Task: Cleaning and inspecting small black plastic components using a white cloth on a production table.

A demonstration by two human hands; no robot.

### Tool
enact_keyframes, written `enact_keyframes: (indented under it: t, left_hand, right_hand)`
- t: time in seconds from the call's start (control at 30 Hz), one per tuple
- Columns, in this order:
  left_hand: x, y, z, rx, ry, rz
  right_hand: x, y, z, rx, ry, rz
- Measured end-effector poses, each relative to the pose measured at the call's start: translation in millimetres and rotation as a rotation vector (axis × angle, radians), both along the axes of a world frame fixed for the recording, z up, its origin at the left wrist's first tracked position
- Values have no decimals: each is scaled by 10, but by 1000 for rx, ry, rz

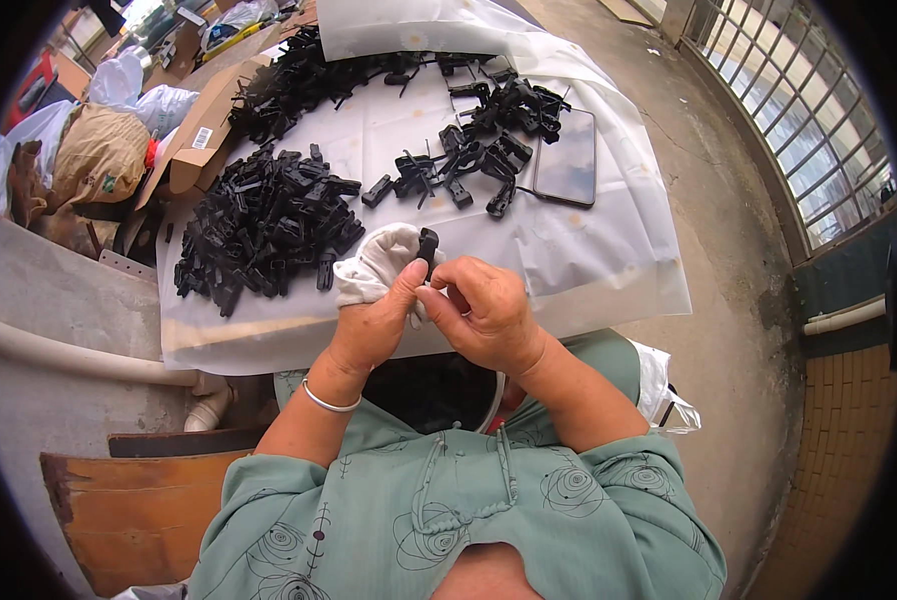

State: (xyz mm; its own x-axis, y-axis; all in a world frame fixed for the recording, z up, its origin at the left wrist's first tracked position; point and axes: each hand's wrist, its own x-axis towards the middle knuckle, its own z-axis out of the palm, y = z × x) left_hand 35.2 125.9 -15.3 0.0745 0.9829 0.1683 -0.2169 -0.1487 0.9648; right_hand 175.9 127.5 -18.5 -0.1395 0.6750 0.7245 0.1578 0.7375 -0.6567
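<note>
My left hand (374, 325) grips a small black plastic part (428, 246) upright between its bare thumb and its fingers. White cloth (379, 262), perhaps a glove, covers or sits behind those fingers; I cannot tell which. Close against it, my right hand (489, 310) is bare, with thumb and forefinger pinched together at the lower end of the part. Whatever lies inside that pinch is too small to make out. Left of my hands is a dense heap of similar black parts (269, 220). Beyond them, a looser group of black parts (484, 150) lies spread out.
A pale plastic sheet (609, 250) covers the table. A dark-screened phone (566, 160) rests near its right side. Another black heap (299, 80) lies at the back, beside a cardboard box (204, 125). Under my hands, a container (434, 390) sits in my lap. A barred window (799, 100) is at right.
</note>
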Motion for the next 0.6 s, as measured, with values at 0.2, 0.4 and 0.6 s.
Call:
enact_keyframes:
  t: [0.2, 0.4, 0.6]
  left_hand:
    - [-160, -69, 63, -176, 100, -262]
    - [-203, -99, 82, -81, 205, -289]
    - [-133, -98, 122, -88, 231, -124]
  right_hand:
    - [57, 5, 19, -356, 27, -91]
    - [128, 104, -14, -397, 37, 174]
    - [127, 85, -2, -323, -110, 205]
